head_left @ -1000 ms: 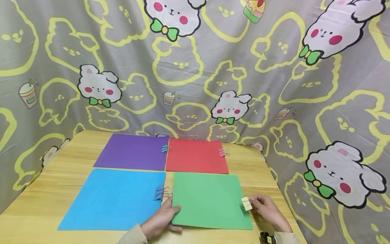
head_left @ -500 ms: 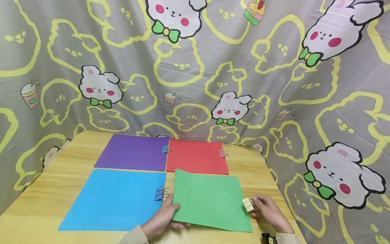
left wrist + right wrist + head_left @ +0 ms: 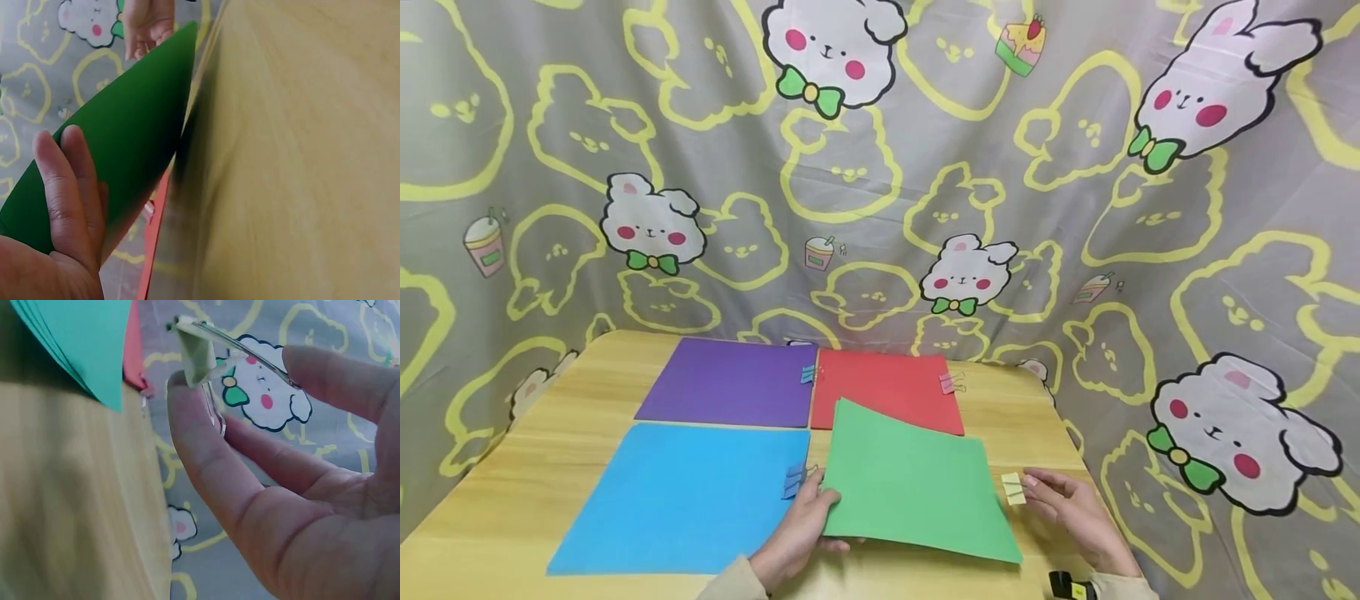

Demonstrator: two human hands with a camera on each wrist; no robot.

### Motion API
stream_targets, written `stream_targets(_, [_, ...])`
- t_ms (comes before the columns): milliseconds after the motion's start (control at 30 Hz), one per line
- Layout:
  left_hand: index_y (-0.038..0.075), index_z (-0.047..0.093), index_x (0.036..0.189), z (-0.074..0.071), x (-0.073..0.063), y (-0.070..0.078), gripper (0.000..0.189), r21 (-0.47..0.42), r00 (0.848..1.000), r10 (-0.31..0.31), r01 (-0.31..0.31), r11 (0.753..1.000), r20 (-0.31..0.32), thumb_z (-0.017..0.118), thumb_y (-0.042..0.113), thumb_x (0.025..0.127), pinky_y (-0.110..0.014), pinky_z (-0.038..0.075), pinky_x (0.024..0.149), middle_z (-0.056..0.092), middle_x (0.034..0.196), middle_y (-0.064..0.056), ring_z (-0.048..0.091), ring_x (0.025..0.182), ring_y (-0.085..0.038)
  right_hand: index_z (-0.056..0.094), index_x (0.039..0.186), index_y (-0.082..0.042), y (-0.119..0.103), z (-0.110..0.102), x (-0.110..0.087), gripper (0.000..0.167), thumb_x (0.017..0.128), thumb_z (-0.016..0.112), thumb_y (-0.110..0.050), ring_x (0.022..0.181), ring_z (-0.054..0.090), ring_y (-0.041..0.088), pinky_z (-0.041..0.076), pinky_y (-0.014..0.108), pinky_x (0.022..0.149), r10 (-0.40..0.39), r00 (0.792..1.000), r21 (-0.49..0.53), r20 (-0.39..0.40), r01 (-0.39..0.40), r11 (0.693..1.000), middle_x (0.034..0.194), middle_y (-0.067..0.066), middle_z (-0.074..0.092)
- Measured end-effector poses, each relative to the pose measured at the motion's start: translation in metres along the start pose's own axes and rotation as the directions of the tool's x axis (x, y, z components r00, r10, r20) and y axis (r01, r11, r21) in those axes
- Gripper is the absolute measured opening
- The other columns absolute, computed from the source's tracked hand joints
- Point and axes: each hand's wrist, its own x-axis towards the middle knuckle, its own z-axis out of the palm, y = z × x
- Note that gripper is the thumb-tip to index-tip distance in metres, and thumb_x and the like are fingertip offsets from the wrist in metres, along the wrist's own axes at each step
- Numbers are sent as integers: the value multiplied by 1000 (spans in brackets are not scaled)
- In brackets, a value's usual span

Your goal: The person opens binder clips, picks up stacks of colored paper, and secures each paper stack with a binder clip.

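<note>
Several green sheets of paper are lifted at their left side, the right corner drooping toward the table. My left hand grips their left edge, thumb on top and fingers underneath; the left wrist view shows those fingers flat against the underside. Just off the sheets' right edge, my right hand pinches a yellow binder clip by its wire handles. In the right wrist view the binder clip is apart from the layered green sheets.
Blue paper with a blue binder clip lies at left. Behind are purple paper with a teal clip and red paper with a pink clip. A patterned curtain surrounds the wooden table.
The green sheets' left side has risen and bent upward in my left hand. My right hand has moved the yellow binder clip slightly right and up, away from the sheets' edge.
</note>
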Motion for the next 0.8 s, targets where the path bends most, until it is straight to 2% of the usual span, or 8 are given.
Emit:
stream_targets(133, [-3,17,157,-4,2,1,57,-6,1000,14,-14,1000,-11,36,13,106,-29,61,57,71,106,-19,76,74,-25,37,147,20,-8,-3,3,60,105,61,-14,108,69,4,58,26,100,-50,997,66,66,45,997,130,11,64])
stream_targets(233, [-3,17,158,-11,4,4,60,3,999,35,-35,999,-37,39,15,105,-31,61,59,66,114,-22,74,77,-25,31,149,22,-15,-3,7,62,103,61,-8,109,69,3,57,24,99,-88,991,128,102,75,989,123,4,64])
stream_targets(300, [-3,14,160,-16,5,9,64,14,998,42,-42,999,-53,40,16,105,-34,62,61,59,123,-25,72,83,-25,28,150,22,-21,-3,10,64,103,61,-5,109,68,4,57,22,99,-109,988,162,109,91,983,121,3,64])
stream_targets(400, [-2,14,161,-23,8,18,64,22,995,52,-51,998,-80,40,16,105,-36,62,63,52,128,-26,66,88,-24,25,150,24,-31,-3,15,65,103,60,-2,110,69,4,56,21,99,-151,981,207,119,124,970,121,0,66])
stream_targets(600, [1,26,158,-37,12,38,56,17,983,102,-100,995,-151,39,12,105,-32,61,62,56,123,-22,63,88,-22,31,147,25,-48,-5,26,55,104,56,0,110,71,6,57,21,98,-249,965,314,87,210,926,117,-8,71])
stream_targets(667, [2,27,158,-41,14,43,55,16,978,122,-121,993,-170,39,11,105,-32,60,61,57,121,-21,63,86,-22,40,146,18,-50,-5,29,47,106,54,-3,112,70,5,56,21,99,-271,960,338,70,233,912,119,-9,70])
stream_targets(800, [3,32,156,-53,19,54,52,14,972,151,-150,989,-181,38,10,106,-31,59,62,61,115,-17,63,83,-20,60,135,-6,-56,-2,36,29,109,52,-15,111,70,5,57,21,98,-283,958,366,48,247,897,122,-9,66])
